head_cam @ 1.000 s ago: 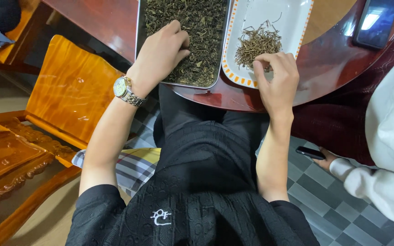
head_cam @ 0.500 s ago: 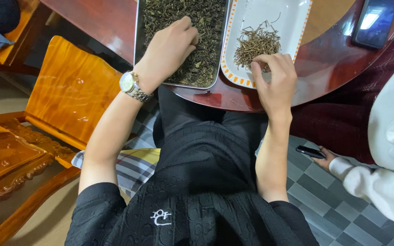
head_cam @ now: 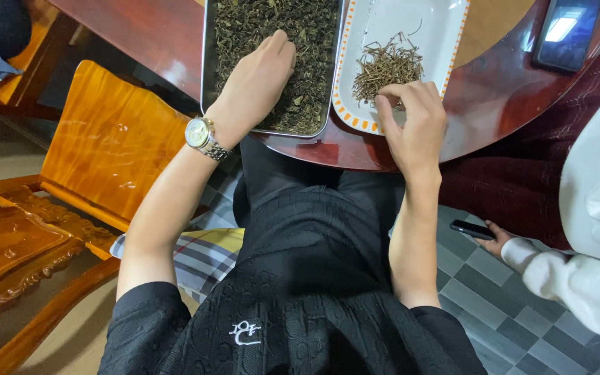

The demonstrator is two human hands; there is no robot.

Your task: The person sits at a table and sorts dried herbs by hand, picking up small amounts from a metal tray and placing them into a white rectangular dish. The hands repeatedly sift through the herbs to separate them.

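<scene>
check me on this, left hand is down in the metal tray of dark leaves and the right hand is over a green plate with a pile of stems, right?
One detail is off: the plate is white with an orange-patterned rim, not green. The head view shows this. The rest holds: the left hand rests in the metal tray of dark leaves, and the right hand is over the plate's near end, beside the pile of stems.

leaf tray [head_cam: 211, 69] left of stem dish [head_cam: 446, 28]

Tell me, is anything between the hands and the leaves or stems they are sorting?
Nothing visible. The left hand rests directly on the dark dried leaves in the metal rectangular tray. The right hand hovers over the white orange-trimmed dish, fingertips at the edge of the brown stem pile.
</scene>
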